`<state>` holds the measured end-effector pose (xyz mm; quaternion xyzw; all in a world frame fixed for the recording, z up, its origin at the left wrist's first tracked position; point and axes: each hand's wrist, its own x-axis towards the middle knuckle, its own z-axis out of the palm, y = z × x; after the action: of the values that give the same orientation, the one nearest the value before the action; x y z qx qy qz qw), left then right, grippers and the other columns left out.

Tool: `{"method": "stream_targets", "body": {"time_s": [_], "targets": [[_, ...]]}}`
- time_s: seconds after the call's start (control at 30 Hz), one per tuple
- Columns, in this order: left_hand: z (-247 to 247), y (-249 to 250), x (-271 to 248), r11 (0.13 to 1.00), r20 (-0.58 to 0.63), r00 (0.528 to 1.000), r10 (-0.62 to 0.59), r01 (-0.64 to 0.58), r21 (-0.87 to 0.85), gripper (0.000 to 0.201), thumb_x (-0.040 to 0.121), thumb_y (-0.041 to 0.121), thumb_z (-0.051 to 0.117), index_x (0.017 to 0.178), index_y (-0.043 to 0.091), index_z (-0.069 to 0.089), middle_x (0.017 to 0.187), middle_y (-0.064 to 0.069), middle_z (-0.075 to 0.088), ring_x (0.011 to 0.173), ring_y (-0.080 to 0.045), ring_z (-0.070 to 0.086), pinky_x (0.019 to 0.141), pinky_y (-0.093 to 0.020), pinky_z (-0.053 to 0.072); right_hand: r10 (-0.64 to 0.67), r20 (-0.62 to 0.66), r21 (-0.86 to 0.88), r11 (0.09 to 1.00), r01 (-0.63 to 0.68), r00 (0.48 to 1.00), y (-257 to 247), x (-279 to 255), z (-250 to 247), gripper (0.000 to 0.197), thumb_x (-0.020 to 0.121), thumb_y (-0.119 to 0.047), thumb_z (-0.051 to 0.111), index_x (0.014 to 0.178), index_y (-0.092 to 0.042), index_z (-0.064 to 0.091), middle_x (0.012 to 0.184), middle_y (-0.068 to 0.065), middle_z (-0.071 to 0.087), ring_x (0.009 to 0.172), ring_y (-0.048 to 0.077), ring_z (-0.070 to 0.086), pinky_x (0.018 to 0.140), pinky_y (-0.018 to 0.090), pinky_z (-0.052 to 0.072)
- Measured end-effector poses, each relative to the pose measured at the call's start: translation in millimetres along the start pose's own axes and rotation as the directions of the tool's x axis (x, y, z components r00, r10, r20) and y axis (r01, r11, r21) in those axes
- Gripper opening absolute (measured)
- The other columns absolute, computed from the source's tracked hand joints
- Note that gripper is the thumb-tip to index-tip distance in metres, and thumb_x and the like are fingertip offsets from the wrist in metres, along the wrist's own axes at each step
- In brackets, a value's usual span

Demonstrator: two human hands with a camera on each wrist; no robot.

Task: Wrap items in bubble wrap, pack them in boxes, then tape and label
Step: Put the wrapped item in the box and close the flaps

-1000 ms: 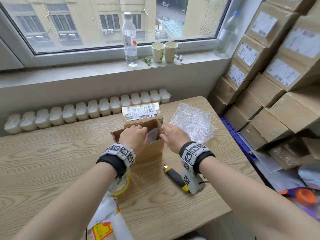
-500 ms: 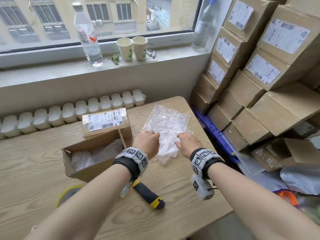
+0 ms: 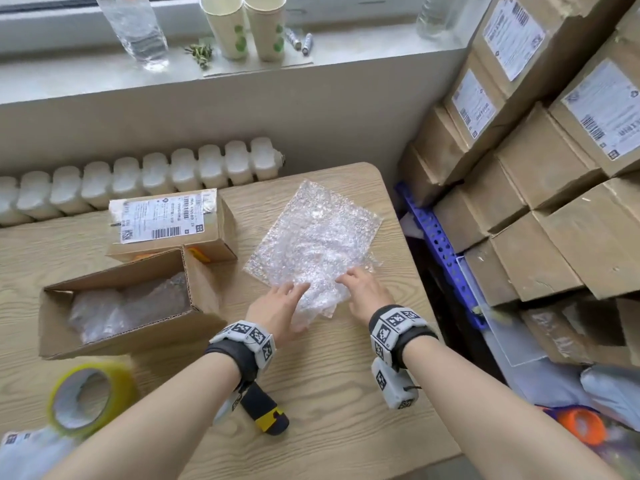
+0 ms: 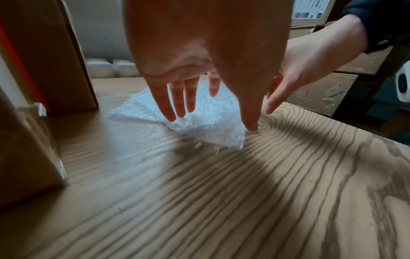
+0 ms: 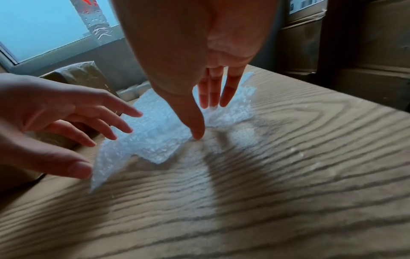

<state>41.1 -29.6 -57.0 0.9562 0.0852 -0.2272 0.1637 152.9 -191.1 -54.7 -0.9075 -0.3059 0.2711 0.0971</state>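
A small stack of clear bubble wrap sheets (image 3: 311, 244) lies flat on the wooden table (image 3: 329, 393), right of centre. My left hand (image 3: 277, 306) and right hand (image 3: 360, 292) hover at its near edge, fingers straight and spread, holding nothing. In the right wrist view the right thumb tip touches the bubble wrap (image 5: 159, 140) near its edge. To the left stands an open cardboard box (image 3: 114, 337) with a bubble-wrapped item (image 3: 131, 306) inside. Behind it is a shut box with a shipping label (image 3: 162, 220).
A yellow tape roll (image 3: 86, 396) and a black-yellow utility knife (image 3: 266, 414) lie near the table's front edge. Several labelled cardboard boxes (image 3: 540, 168) are stacked at the right. A radiator (image 3: 138, 178) runs behind the table; paper cups (image 3: 246, 26) and a bottle stand on the sill.
Both hands left the open box and moved right to the bubble wrap. Half a second ago their fingers were curled at its near edge; now they are straight.
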Motion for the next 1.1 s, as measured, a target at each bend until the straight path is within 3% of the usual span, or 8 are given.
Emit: {"method": "stream_targets", "body": {"time_s": [0.13,0.3,0.4,0.5,0.67,0.8,0.97,1.1], "targets": [[14.1,-1.0,5.4,0.998,-0.035,0.999,-0.032,0.034,0.055,0.054,0.086,0.031,0.063,0.132,0.024,0.036,0.134,-0.001,0.038,0.120,-0.019,0.042,0.084,-0.032,0.047,-0.030,-0.011,-0.044,0.999,0.030,0.999,2.2,9.5,7.4,0.041,0.091,-0.004,0.048,0.126,-0.024,0.052,0.122,0.001,0.047,0.113,0.020,0.047,0.085,0.031,0.041],[16.5,-1.6,7.7,0.999,-0.164,0.986,-0.034,0.034,0.001,0.020,0.096,0.022,0.044,0.114,0.017,0.050,0.125,-0.003,0.046,0.112,-0.021,0.045,0.079,-0.031,0.041,0.004,-0.035,0.009,1.000,-0.003,0.999,4.9,9.9,7.9,0.031,0.094,-0.011,0.049,0.120,-0.025,0.058,0.118,0.000,0.049,0.110,0.020,0.050,0.083,0.029,0.038],[8.3,-3.2,8.2,1.000,-0.267,0.964,0.014,-0.019,-0.015,0.018,0.099,0.022,0.042,0.112,0.015,0.051,0.116,-0.004,0.054,0.098,-0.022,0.051,0.072,-0.028,0.033,-0.014,-0.046,0.004,1.000,0.015,0.999,2.5,8.0,-1.6,0.036,0.091,-0.006,0.050,0.122,-0.024,0.058,0.119,-0.001,0.051,0.112,0.020,0.049,0.094,0.030,0.035],[-7.9,-6.1,5.9,0.999,-0.336,0.941,0.045,-0.048,-0.003,0.021,0.097,0.015,0.046,0.117,0.018,0.051,0.109,-0.004,0.058,0.095,-0.024,0.053,0.074,-0.029,0.032,-0.091,-0.093,0.007,0.996,0.092,0.992,-5.5,1.9,-22.7,0.033,0.090,-0.016,0.057,0.123,-0.022,0.057,0.123,-0.004,0.054,0.116,0.015,0.048,0.104,0.032,0.027],[-49.7,-0.7,-3.6,0.992,-0.458,0.883,0.101,-0.124,-0.022,0.028,0.099,0.016,0.044,0.125,0.022,0.050,0.112,-0.003,0.061,0.101,-0.023,0.054,0.083,-0.032,0.034,-0.157,-0.157,0.008,0.987,0.160,0.975,-30.8,-7.5,-62.9,0.026,0.092,-0.022,0.058,0.118,-0.021,0.062,0.121,-0.003,0.061,0.108,0.016,0.057,0.091,0.028,0.042],[-93.1,5.6,-24.4,0.935,-0.606,0.793,-0.063,-0.165,-0.313,0.044,0.101,0.034,0.033,0.140,0.014,0.038,0.134,-0.009,0.050,0.122,-0.024,0.047,0.101,-0.036,0.034,-0.073,-0.308,0.169,0.977,0.130,0.948,-41.7,-13.7,-94.7,0.021,0.091,-0.021,0.061,0.110,-0.014,0.068,0.105,0.002,0.069,0.097,0.019,0.061,0.086,0.029,0.046],[-121.0,-5.4,-46.9,0.801,-0.597,0.760,-0.256,-0.179,-0.572,0.054,0.098,0.042,0.032,0.144,0.017,0.021,0.144,-0.013,0.037,0.129,-0.027,0.041,0.106,-0.046,0.035,0.083,-0.448,0.566,0.797,0.211,0.890,-55.4,-30.2,-123.2,0.008,0.085,-0.005,0.066,0.093,-0.003,0.069,0.072,-0.004,0.063,0.070,0.010,0.060,0.074,0.024,0.045],[-128.9,-14.9,-58.1,0.761,-0.480,0.833,-0.275,-0.116,-0.638,0.067,0.093,0.033,0.053,0.146,0.014,0.017,0.149,-0.011,0.030,0.133,-0.025,0.038,0.110,-0.046,0.033,0.106,-0.380,0.808,0.522,0.274,0.919,-70.2,-56.4,-137.5,0.002,0.088,-0.007,0.063,0.089,-0.008,0.062,0.070,-0.004,0.068,0.062,0.001,0.066,0.066,0.021,0.048]]}}
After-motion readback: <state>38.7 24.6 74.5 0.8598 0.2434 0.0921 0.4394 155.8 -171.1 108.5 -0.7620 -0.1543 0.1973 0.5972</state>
